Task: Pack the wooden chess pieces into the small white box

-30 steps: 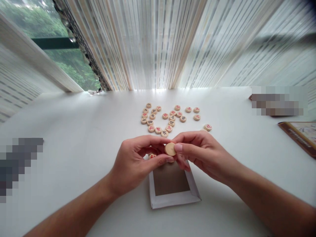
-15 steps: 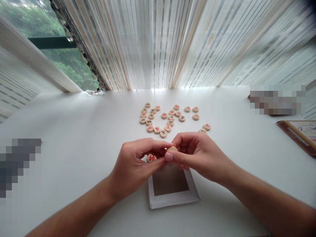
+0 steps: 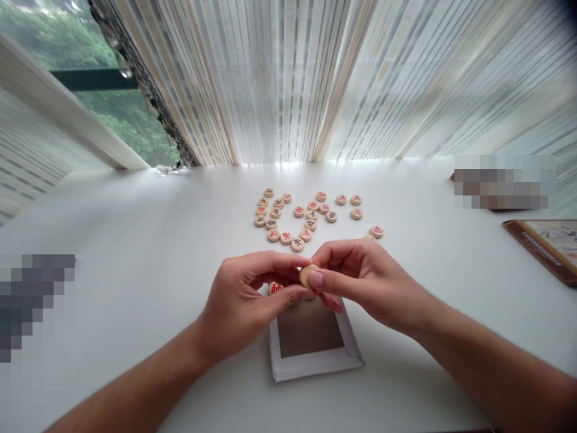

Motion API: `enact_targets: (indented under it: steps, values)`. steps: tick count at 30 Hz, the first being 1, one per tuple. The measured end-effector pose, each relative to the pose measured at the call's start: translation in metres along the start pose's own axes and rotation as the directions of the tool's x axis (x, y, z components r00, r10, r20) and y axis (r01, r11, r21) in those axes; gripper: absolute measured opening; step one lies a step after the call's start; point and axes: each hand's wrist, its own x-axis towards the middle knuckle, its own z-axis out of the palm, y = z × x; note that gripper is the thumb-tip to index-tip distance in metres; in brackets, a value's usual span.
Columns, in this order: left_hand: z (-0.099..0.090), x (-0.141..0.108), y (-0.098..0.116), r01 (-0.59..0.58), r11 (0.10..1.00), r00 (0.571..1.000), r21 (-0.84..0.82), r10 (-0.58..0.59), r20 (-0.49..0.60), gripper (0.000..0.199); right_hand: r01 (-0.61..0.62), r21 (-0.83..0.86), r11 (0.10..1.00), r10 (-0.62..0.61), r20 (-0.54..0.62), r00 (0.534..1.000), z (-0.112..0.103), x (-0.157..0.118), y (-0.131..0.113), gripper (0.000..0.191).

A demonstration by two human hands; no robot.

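Note:
My right hand [image 3: 360,273] pinches a plain-faced round wooden Chinese chess piece [image 3: 308,276] between thumb and fingers. From the other side, the index finger and thumb of my left hand [image 3: 252,285] close around the same piece, touching its edge. Behind my left thumb shows a piece with a red character [image 3: 275,288], partly covered; what it rests on is hidden. Directly below both hands lies a shallow white-rimmed box [image 3: 315,362] with a brown inside, its far end hidden by my fingers.
Beyond my hands, several chess pieces [image 3: 285,237] with red or black characters lie in a loose curve on the white table [image 3: 193,210]. One red piece [image 3: 376,231] sits farther right. A brown-edged flat box [image 3: 541,246] is at the right; curtains [image 3: 279,78] hang behind.
The held chess piece has tilted up between my fingers, showing more of its plain face. My left thumb has dropped slightly away from it. The pieces on the table stay put.

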Motion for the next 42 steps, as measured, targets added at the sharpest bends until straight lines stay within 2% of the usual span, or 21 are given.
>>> enact_targets:
  steps: [8,15,23,34,42]
  values:
    - [0.0005,0.0005,0.0016,0.016,1.0,1.0,-0.018,-0.016,-0.021,0.028,0.032,0.001,0.999,-0.032,0.009,0.999,-0.003,-0.0006,0.0018,0.022]
    - [0.0015,0.0005,0.0024,0.02,0.999,0.999,-0.037,-0.021,-0.024,0.029,0.019,0.118,0.993,-0.021,0.014,1.0,-0.0049,0.0001,0.0039,0.011]
    - [-0.0008,-0.0011,0.0005,0.021,1.0,1.0,-0.024,-0.021,0.001,0.03,0.031,0.049,0.998,-0.032,0.019,0.999,-0.0061,-0.0006,0.0067,0.03]
    - [0.0002,-0.0003,-0.0018,0.046,0.998,0.999,-0.036,-0.046,-0.003,0.028,0.072,0.063,0.995,-0.071,-0.019,0.997,-0.0034,0.0013,0.0036,0.023]
    - [0.0018,0.0017,0.0017,0.089,0.996,0.992,-0.018,-0.09,-0.09,0.023,0.062,0.037,0.997,-0.061,-0.044,0.997,-0.0028,0.0021,0.0017,0.03]
